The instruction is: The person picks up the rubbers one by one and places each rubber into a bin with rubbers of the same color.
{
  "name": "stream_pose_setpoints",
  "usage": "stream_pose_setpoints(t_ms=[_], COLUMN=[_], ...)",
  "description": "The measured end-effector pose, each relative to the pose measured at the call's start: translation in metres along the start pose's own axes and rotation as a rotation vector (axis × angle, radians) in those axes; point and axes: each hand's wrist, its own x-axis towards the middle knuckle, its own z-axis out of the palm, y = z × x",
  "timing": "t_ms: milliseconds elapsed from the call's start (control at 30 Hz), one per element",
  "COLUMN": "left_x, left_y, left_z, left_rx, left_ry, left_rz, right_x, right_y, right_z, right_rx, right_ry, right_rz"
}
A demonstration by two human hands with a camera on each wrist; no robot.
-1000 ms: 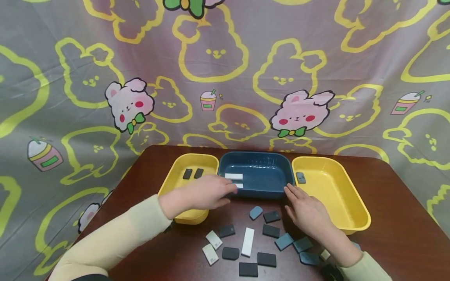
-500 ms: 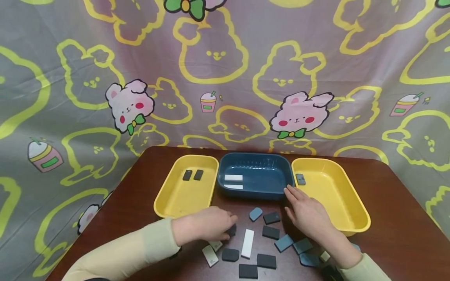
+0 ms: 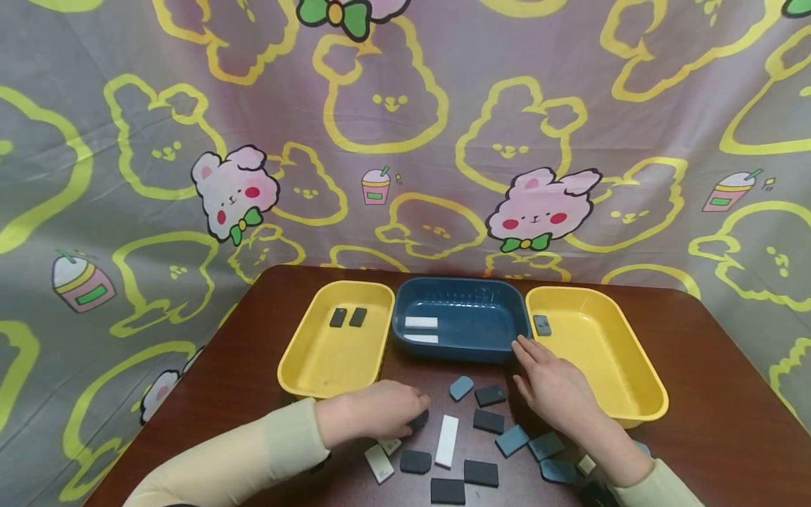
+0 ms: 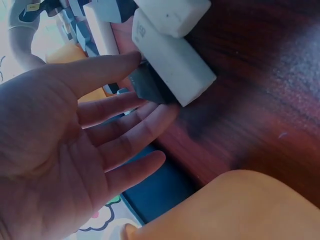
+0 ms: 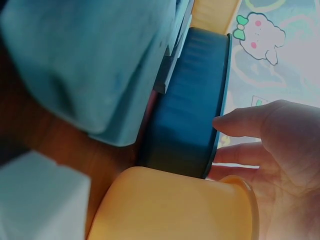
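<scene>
My left hand (image 3: 380, 410) is low over the table, left of centre. Its thumb and fingertips pinch a dark block (image 4: 147, 86) from opposite sides, in the left wrist view. A cream block (image 4: 172, 60) lies right against it, partly overlapping it there. Most of the dark block is hidden under the hand in the head view. My right hand (image 3: 557, 384) reaches forward with straight fingers, its fingertips at the front right corner of the blue tray (image 3: 462, 353). Two white bars (image 3: 421, 322) lie inside that tray.
The left yellow tray (image 3: 332, 362) holds two dark blocks (image 3: 338, 317); the right yellow tray (image 3: 611, 362) holds a grey-blue block (image 3: 542, 324). On the table between the hands lie a white bar (image 3: 446, 441), several dark blocks (image 3: 481, 473) and several blue blocks (image 3: 512, 441).
From beside the blue tray, my left hand has come down toward me to the dark block, and its fingers have closed on it. My right hand stays at the tray's corner.
</scene>
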Motion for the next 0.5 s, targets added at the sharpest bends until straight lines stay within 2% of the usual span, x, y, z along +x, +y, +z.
stream_pose_setpoints(t_ms=[200, 500], left_x=[0.0010, -0.0009], left_y=[-0.0004, -0.0002], left_z=[0.0036, 0.0015], left_rx=[0.001, -0.011], left_ry=[0.016, 0.053], left_rz=[-0.002, -0.011], right_x=[-0.0004, -0.0001], right_y=[-0.0005, 0.0012], right_z=[0.0000, 0.0012], right_rx=[0.001, -0.002], right_ry=[-0.001, 0.011], right_rz=[0.001, -0.002])
